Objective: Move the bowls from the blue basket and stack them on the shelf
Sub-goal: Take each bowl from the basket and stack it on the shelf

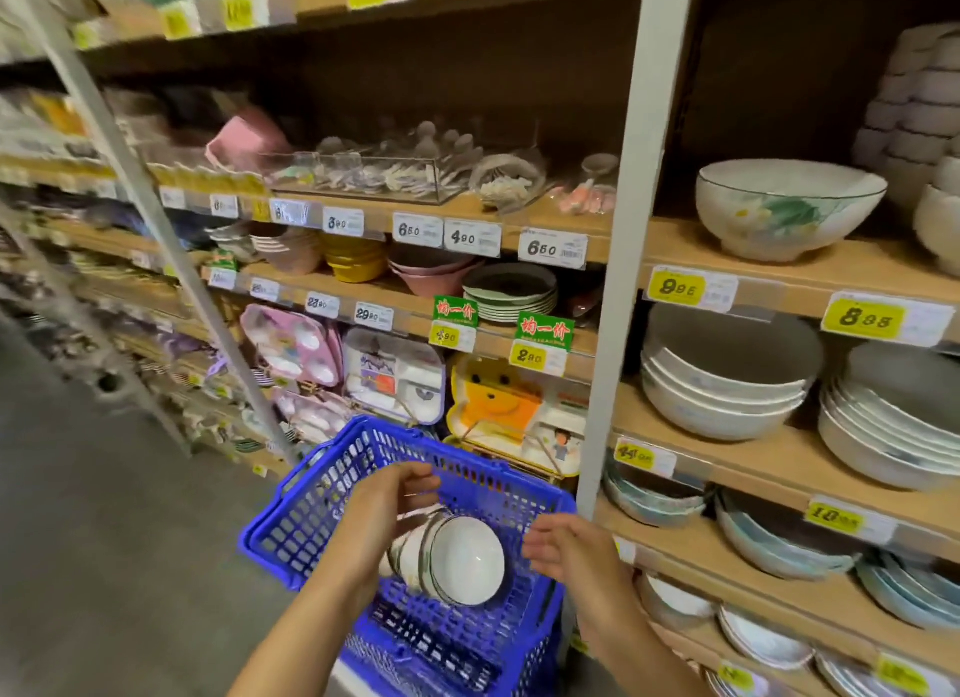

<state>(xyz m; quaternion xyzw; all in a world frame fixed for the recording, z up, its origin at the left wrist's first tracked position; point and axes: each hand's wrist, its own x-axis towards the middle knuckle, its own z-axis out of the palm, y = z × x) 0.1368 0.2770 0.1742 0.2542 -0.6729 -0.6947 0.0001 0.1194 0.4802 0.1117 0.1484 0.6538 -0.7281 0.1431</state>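
The left hand is reaching down into the blue plastic lattice basket and is gripping a stack of white ceramic bowls with thin dark rims. Its fingers are curling over the upper, far side of the stack. The stack is lying tipped on its side inside the basket, just below and to the right of those fingers, with the open mouth of the nearest bowl facing the right hand. The right hand's fingers are hanging loose and spread, holding nothing. They are just beside the nearest bowl's rim, apparently not touching it. The wooden shelf is standing to the right of both hands, carrying a large white floral bowl above nested plain white bowls.
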